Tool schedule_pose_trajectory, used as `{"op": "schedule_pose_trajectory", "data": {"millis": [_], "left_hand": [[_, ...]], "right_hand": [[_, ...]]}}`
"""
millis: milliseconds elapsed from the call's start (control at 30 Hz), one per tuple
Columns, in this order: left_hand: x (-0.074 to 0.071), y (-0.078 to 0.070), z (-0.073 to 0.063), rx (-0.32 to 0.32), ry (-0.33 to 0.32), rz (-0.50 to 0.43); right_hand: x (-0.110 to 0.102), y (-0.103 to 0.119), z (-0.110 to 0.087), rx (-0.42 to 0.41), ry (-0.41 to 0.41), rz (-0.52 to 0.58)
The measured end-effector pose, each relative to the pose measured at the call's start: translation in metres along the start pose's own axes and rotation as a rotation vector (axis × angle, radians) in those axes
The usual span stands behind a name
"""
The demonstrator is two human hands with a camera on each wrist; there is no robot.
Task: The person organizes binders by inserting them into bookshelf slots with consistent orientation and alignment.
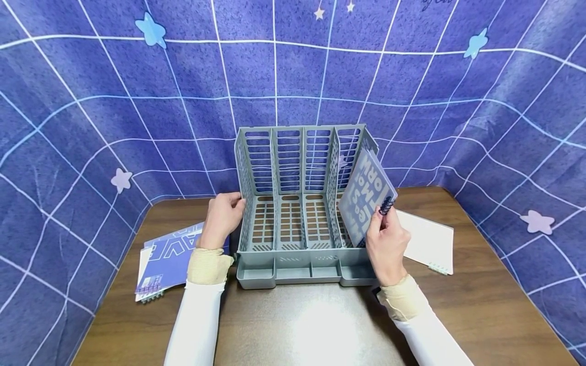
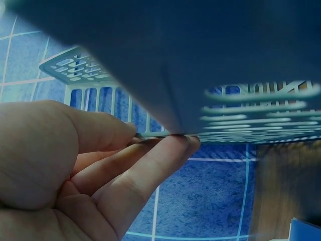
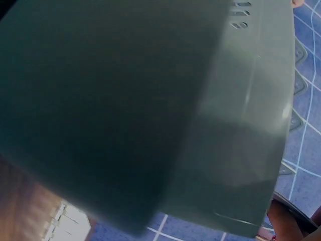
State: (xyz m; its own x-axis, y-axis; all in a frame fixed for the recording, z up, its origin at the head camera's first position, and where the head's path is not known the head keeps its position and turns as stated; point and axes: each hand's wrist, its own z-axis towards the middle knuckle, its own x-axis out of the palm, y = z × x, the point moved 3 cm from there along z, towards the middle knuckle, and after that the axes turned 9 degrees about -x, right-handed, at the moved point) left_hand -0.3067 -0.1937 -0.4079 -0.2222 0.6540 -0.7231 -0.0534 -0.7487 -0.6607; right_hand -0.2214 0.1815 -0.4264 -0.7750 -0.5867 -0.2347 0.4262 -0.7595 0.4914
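Note:
A grey-green file organizer with upright slots and small front trays stands on the table. My left hand is at its left side wall; in the left wrist view the thumb and fingers of that hand pinch the edge of the wall. My right hand grips a spiral notebook with large pale letters on its cover, thumb near the dark coil. The notebook leans, tilted, in the rightmost slot. In the right wrist view the organizer's front fills most of the picture, with fingers at the lower right corner.
Blue and white spiral notebooks lie stacked on the table, left of the organizer and partly under the left arm. A white spiral notebook lies to the right. A blue curtain with a grid and stars hangs behind the wooden table.

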Motion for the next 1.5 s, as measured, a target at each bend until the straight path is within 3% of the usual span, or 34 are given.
{"op": "schedule_pose_trajectory", "data": {"millis": [733,1367,1500], "left_hand": [[-0.001,-0.001,-0.005,-0.006,0.001,0.003],[-0.002,-0.004,-0.003,-0.009,0.002,0.001],[-0.002,-0.002,-0.002,-0.033,0.018,-0.009]], "right_hand": [[0.012,-0.007,-0.015,0.01,0.032,0.042],[0.016,-0.011,-0.017,-0.013,0.068,-0.029],[0.014,-0.008,-0.012,-0.004,0.11,-0.063]]}}
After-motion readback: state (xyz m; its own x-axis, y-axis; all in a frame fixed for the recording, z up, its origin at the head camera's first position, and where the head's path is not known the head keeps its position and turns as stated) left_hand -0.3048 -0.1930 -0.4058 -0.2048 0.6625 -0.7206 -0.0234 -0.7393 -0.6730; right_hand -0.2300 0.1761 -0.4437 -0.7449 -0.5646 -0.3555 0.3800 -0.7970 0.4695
